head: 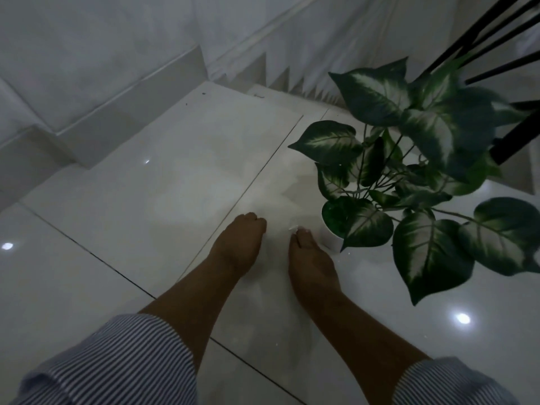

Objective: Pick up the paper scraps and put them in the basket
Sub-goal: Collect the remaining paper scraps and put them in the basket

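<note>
Paper scraps (295, 228): small white bits on the glossy tiled floor (140, 206), just beyond the right fingertips and just beside the white pot; contact with the fingers not discernible in the dim light.
Right hand (309, 264): reached down to the floor, fingers bunched narrow toward the scraps; whether a scrap is pinched cannot be told.
Left hand (238, 244): lowered beside the right, fingers curled in to a loose fist; contents, if any, not visible.
Sleeves (122, 361): striped, rolled back from both forearms.
Plant (409, 159): broad variegated leaves, standing in the white pot (331, 239) right of the right hand.
Surroundings: white steps (117, 112) at the floor's far left; dark railing bars (496, 39) at upper right.
</note>
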`<action>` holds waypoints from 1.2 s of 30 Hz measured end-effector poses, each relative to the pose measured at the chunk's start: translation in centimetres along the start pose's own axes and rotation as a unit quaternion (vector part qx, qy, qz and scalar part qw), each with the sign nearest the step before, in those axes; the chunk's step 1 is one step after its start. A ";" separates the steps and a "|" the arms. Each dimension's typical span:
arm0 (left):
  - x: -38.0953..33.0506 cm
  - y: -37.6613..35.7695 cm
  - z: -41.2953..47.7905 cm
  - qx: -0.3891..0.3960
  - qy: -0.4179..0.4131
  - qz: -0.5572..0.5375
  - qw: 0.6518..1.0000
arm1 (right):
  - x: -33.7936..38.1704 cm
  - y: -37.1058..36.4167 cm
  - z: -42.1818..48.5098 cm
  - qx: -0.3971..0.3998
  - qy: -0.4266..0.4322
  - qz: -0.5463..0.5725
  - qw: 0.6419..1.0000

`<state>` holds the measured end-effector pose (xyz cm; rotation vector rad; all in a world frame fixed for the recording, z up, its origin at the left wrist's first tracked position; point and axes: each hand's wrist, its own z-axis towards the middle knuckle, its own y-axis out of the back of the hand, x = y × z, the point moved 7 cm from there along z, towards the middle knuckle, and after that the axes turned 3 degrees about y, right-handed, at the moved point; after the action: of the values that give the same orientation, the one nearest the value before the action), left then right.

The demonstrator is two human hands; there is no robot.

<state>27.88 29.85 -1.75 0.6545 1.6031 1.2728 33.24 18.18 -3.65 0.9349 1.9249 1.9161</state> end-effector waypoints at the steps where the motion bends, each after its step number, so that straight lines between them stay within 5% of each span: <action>1: 0.5 0.2 -0.8 -0.006 0.014 -0.022 1.000 | 0.1 0.1 0.0 -0.006 0.002 0.007 1.000; 6: 1.5 2.1 -6.1 -0.021 0.070 -0.065 0.995 | 0.8 2.8 -0.5 -0.023 0.040 -0.061 0.997; 9: 1.0 4.2 -10.0 0.003 0.087 -0.086 0.992 | 0.1 2.8 -2.1 0.019 0.064 0.043 0.997; 15: 2.1 5.9 -14.7 0.000 0.105 -0.088 0.991 | -4.7 3.7 -9.8 0.059 -0.095 0.226 0.968; 18: 2.1 6.0 -16.8 -0.001 0.121 -0.090 0.989 | -4.8 2.1 -13.0 0.099 -0.091 0.183 0.974; 28: 4.5 7.8 -22.6 -0.041 0.157 -0.114 0.980 | -2.4 0.9 -13.4 0.046 -0.025 0.046 0.998; 32: 7.8 10.2 -26.2 -0.060 0.177 -0.116 0.975 | 3.8 1.8 -12.3 0.044 0.011 0.124 0.991; 36: 13.8 15.5 -33.1 -0.103 0.224 -0.093 0.965 | 17.5 3.6 -11.4 0.036 0.067 0.271 0.960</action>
<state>-9.82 32.27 8.19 0.0815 1.8070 1.4897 14.05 19.45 5.15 1.5194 1.9659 2.2540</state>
